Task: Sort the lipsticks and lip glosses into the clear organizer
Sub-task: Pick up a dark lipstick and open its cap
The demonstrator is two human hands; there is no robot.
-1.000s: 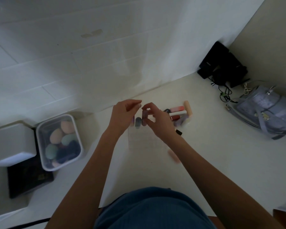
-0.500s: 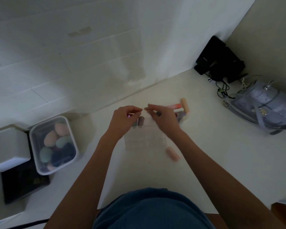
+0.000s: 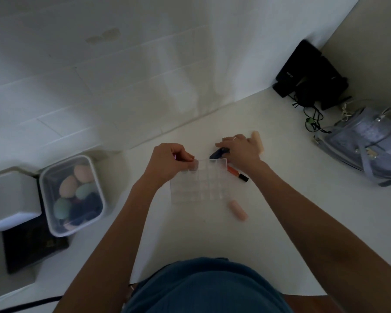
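Open white table (image 3: 280, 222) is left at 4 o'clock of the clear organizer (image 3: 199, 184). Passage is blocked at 9 o'clock by a lidded tub (image 3: 71, 195), at 2 o'clock by a grey bag (image 3: 366, 143).

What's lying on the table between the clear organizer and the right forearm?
In the head view, an orange lip gloss tube with a dark cap lies there, beside the clear organizer and partly under the right hand.

The only lettering in view is a short pale word on the side of the black box (image 3: 299, 68) that stands at the back right corner of the worktop (image 3: 280, 222) against the wall; it is too small and blurred to read, and no other labels or numbers show
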